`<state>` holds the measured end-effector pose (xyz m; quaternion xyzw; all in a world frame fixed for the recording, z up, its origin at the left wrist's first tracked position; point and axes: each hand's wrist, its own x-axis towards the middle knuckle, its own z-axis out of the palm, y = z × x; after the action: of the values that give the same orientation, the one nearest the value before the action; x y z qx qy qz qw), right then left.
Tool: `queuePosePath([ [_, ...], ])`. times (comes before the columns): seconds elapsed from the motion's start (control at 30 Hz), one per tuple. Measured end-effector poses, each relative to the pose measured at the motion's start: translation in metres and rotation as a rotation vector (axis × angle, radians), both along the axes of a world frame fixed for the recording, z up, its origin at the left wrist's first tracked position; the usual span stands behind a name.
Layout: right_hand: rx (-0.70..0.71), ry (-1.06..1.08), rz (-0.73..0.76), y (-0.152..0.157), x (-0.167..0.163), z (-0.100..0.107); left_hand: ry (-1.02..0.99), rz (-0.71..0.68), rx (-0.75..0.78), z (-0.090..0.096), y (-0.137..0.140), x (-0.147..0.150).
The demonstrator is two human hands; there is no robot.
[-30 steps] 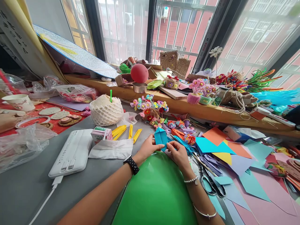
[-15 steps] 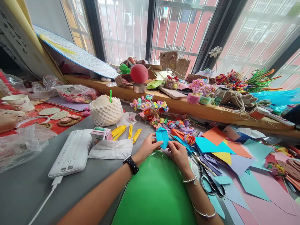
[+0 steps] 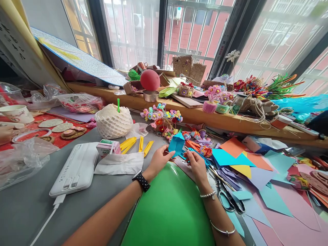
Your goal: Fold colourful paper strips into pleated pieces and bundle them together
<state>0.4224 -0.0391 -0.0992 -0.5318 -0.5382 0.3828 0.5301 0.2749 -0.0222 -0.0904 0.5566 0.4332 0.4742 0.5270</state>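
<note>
My left hand (image 3: 161, 159) pinches a folded piece of blue paper (image 3: 176, 145) between thumb and fingers, holding it up and tilted. Just to its right is my right hand (image 3: 196, 164), its fingertips drawn together near the paper's lower right edge and apart from it. Whether anything small is between those fingertips is hidden. Beneath both wrists spreads a large glossy green surface (image 3: 166, 205). Behind the hands lie folded orange paper flowers (image 3: 205, 151) and more blue strips. Yellow folded paper pieces (image 3: 128, 145) rest to the left.
Scissors (image 3: 227, 201) and cut coloured paper (image 3: 276, 201) cover the right side. A white power bank (image 3: 74, 171) with its cable, a small drink carton (image 3: 108, 147) and a netted coconut (image 3: 113, 121) stand left. Crocheted flowers (image 3: 161, 118) are behind. Another person's hand (image 3: 6, 133) shows at far left.
My right hand has come off the blue paper and moved slightly right. The left hand has turned and raised the paper a little. The view has shifted slightly.
</note>
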Motion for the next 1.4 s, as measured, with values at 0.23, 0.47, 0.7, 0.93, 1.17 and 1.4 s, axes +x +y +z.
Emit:
queuePosePath([
  [0.23, 0.033, 0.177, -0.097, 0.002, 0.002, -0.001, 0.157, -0.004, 0.050, 0.014, 0.001, -0.009],
  [0.47, 0.034, 0.125, -0.037, 0.001, 0.002, -0.001, 0.196, -0.048, 0.039, 0.008, 0.007, -0.015],
  [0.7, 0.023, 0.152, -0.004, 0.003, 0.001, -0.006, 0.146, -0.033, -0.007, 0.009, 0.005, -0.013],
  [0.93, 0.017, 0.162, -0.006, 0.004, 0.000, -0.008, 0.067, -0.010, -0.043, 0.006, 0.006, -0.011],
  [1.17, 0.015, 0.163, 0.012, 0.002, -0.001, -0.006, 0.018, -0.074, -0.064, 0.009, 0.003, -0.010],
  [1.4, -0.013, 0.253, 0.053, 0.002, -0.002, -0.005, -0.092, -0.121, -0.122, 0.010, 0.003, -0.011],
])
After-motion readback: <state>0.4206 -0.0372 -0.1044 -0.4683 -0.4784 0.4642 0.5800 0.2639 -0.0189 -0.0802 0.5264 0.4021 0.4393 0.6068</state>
